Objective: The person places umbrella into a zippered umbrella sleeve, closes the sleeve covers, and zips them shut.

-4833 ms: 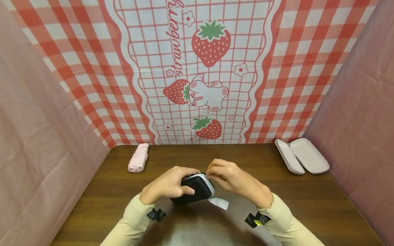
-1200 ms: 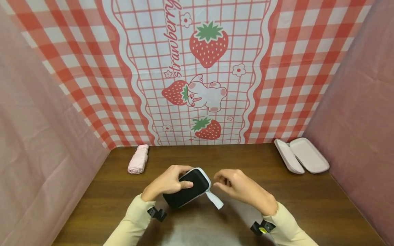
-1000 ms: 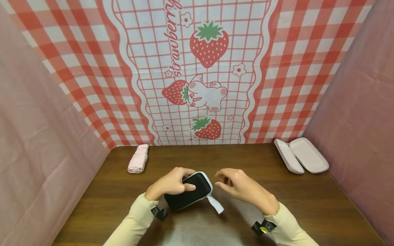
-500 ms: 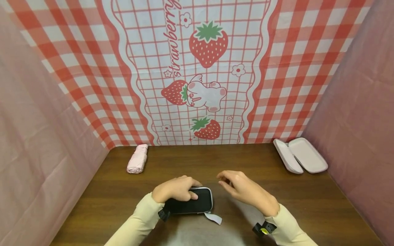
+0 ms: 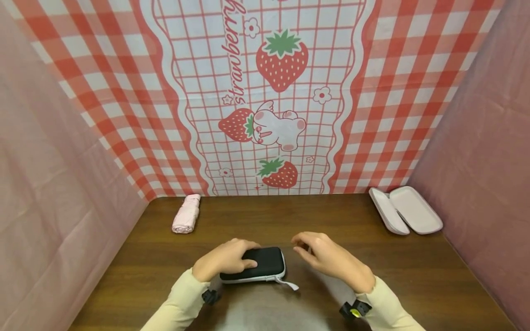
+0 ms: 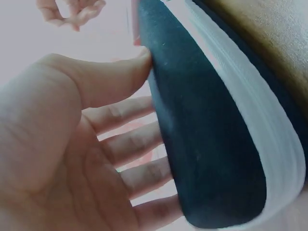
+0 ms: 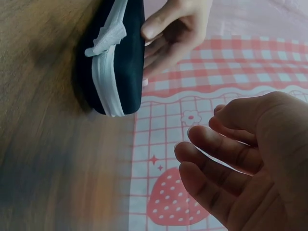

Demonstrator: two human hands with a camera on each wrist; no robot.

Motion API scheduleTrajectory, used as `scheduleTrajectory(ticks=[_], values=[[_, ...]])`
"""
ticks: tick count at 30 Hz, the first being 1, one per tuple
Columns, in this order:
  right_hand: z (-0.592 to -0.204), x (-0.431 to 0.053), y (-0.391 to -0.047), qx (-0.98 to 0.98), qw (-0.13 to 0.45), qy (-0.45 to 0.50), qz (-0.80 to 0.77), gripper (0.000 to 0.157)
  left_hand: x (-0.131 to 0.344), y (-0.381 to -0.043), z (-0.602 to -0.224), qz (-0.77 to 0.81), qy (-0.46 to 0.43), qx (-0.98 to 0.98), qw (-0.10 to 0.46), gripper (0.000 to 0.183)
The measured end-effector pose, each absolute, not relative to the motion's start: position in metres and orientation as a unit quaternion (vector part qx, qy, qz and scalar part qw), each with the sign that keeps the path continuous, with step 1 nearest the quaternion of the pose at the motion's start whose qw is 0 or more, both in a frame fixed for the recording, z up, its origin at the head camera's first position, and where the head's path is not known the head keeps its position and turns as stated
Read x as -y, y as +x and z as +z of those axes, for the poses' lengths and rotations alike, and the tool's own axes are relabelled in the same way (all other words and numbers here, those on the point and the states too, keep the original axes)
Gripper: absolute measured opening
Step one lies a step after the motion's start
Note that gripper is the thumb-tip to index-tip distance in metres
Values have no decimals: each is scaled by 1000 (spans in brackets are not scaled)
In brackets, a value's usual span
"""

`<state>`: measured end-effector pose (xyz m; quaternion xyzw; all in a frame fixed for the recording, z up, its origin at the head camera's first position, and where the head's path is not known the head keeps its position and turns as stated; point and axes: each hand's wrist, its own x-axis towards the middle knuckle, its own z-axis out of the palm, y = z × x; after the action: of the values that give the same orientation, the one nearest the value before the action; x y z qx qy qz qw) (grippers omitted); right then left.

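Black case [image 5: 268, 261] lay flat beneath the relaxed fingers of the left hand [image 5: 225, 258], probably to steady it; nearby, the right hand [image 5: 329, 258] held nothing, fingers loosely curled.

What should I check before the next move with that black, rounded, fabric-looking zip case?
1. Black rounded zip case held: ok, the left hand grips it.
2. Right hand free: ok, holding nothing, apart from the case.
3. White fabric zipper pull uncovered: ok, sticking out at the near right corner.
4. White fabric zipper fully closed: cannot tell, far side hidden.
5. Pale, smooth, two-halved case shut: not ok, lying open.
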<state>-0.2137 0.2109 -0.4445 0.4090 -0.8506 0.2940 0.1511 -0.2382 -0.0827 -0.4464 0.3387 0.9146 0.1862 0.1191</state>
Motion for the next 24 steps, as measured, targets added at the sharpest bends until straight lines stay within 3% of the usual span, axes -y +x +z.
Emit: scheduleTrajectory(ticks=[6,17,24], values=[[-449,-210,-223,846,127,415,309,12,102,-226,-448,221,320,-918,72,45],[-462,-189,-238,843,60,452,286,35,111,-183,-460,252,167,-948,-100,35],[-470,-178,-236,851,-8,458,257,40,105,-179,-465,240,143,-953,-122,38]])
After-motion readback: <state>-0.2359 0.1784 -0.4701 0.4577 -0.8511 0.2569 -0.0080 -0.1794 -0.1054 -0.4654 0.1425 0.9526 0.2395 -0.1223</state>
